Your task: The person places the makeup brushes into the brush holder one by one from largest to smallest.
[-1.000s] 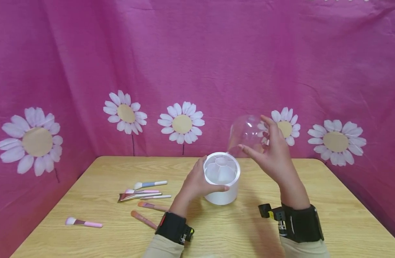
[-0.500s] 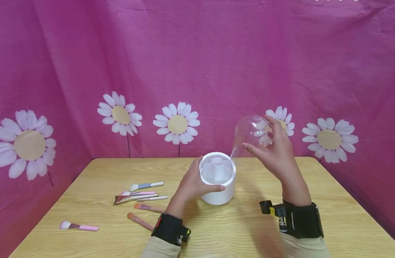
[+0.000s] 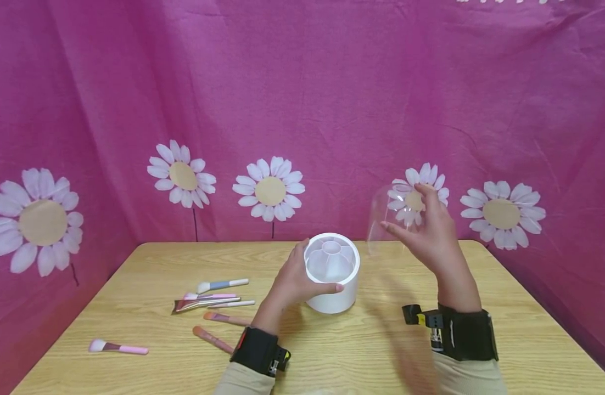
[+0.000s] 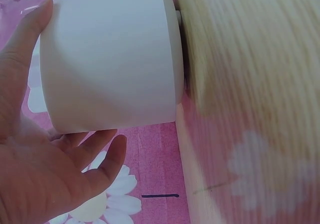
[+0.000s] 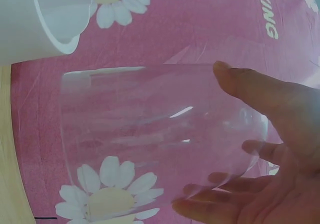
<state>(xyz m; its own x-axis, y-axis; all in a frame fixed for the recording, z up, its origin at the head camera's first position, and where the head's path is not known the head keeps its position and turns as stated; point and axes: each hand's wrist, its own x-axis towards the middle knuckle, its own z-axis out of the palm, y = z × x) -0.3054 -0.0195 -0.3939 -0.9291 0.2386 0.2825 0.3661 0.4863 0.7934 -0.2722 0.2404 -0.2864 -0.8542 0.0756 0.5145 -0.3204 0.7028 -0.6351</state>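
Note:
A white round brush holder (image 3: 333,300) with clear dividers inside stands on the wooden table. My left hand (image 3: 293,281) grips its rim and side, thumb across the front; in the left wrist view its fingers (image 4: 107,156) curve under the white wall (image 4: 110,59). To the right, my right hand (image 3: 433,233) holds a clear dome lid (image 3: 378,222) by its rounded top, raised above the table. The right wrist view shows the lid (image 5: 145,119) between thumb and fingers, its open end toward the holder and apart from it.
Left of the holder lie several makeup brushes, among them a blue and white one (image 3: 222,285) and a silver-handled one (image 3: 208,303). A pink-handled brush (image 3: 118,348) lies farther left. Behind the table (image 3: 505,318) hangs a pink cloth (image 3: 332,109) with daisies.
The right hand has carried the dome lid right and slightly down, away from the holder's rim. The left hand keeps its grip on the holder, and the head view has shifted slightly.

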